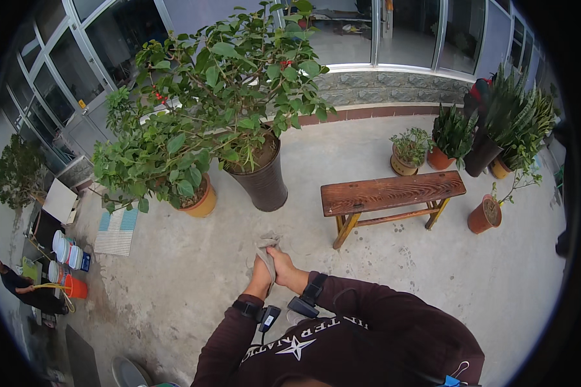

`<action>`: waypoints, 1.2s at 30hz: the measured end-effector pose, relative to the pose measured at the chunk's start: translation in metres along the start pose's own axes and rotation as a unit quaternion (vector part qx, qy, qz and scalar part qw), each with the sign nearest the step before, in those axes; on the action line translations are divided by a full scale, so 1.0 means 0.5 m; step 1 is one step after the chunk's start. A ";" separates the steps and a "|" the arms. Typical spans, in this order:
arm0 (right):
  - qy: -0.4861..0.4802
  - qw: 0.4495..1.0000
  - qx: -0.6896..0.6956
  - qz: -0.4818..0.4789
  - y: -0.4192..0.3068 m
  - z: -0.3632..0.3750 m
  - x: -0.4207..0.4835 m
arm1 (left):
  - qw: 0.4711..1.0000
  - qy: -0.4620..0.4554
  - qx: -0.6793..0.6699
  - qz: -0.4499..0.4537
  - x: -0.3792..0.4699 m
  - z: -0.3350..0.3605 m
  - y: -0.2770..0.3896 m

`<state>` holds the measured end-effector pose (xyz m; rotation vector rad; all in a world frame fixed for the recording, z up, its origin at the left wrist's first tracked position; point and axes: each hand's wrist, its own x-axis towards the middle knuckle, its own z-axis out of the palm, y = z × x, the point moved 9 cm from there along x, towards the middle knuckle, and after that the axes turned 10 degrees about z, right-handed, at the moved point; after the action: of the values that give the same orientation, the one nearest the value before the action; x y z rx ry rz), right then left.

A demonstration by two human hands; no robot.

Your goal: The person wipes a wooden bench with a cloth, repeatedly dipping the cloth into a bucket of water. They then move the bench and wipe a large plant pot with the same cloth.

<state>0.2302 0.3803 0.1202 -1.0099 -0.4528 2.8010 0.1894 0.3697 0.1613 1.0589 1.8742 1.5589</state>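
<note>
A damp-looking grey cloth [268, 243] is bunched between my two hands in front of my body. My left hand [260, 276] grips it from the left, its fingers largely hidden by the folds. Against the other side, my right hand [284, 269] closes on the same cloth with the thumb on top. One end sticks out beyond the hands and another strip hangs down between the wrists. Below and beyond them lies the concrete floor [232, 242].
A wooden bench [392, 193] stands ahead to the right, near several potted plants. Straight ahead are a tall dark planter [259, 186] and a yellow pot [201, 200]. At left, a person [24, 290] holds a yellow hose by an orange bucket [77, 287]. A basin [128, 371] sits lower left.
</note>
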 end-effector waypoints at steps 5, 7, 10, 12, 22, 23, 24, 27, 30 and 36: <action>-0.031 0.975 0.218 -0.024 -0.147 -0.056 0.184 | 0.977 -0.202 -0.038 -0.058 0.151 0.044 -0.034; -0.023 0.964 0.258 0.054 -0.193 -0.126 0.265 | 0.952 -0.279 -0.107 -0.075 0.180 0.069 -0.048; -0.100 0.954 0.284 -0.013 -0.266 -0.206 0.390 | 0.944 -0.276 -0.069 -0.170 0.287 0.023 -0.170; -0.083 0.951 0.294 0.038 -0.247 -0.265 0.486 | 0.957 -0.216 0.013 -0.194 0.351 -0.049 -0.270; -0.003 0.913 0.408 0.021 -0.096 -0.416 0.900 | 0.827 -0.280 0.419 0.248 0.695 -0.044 -0.469; 0.022 0.907 0.420 0.004 -0.085 -0.436 0.942 | 0.776 -0.291 0.457 0.323 0.720 -0.017 -0.477; 0.016 0.904 0.426 -0.029 -0.086 -0.450 0.984 | 0.760 -0.284 0.457 0.365 0.741 0.000 -0.486; -0.034 0.893 0.436 -0.104 -0.099 -0.462 1.099 | 0.663 -0.231 0.506 0.502 0.777 0.033 -0.495; -0.057 0.913 0.321 -0.244 -0.197 -0.417 1.160 | 0.583 -0.218 0.541 0.565 0.798 0.048 -0.501; 0.081 0.765 -0.153 -0.620 -0.582 -0.269 1.162 | 0.508 -0.162 0.609 0.588 0.834 0.052 -0.536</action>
<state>-0.1239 0.8154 -0.2339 -0.5784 -1.0711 1.4445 -0.1039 0.7060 -0.0567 3.4056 1.7421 -0.2016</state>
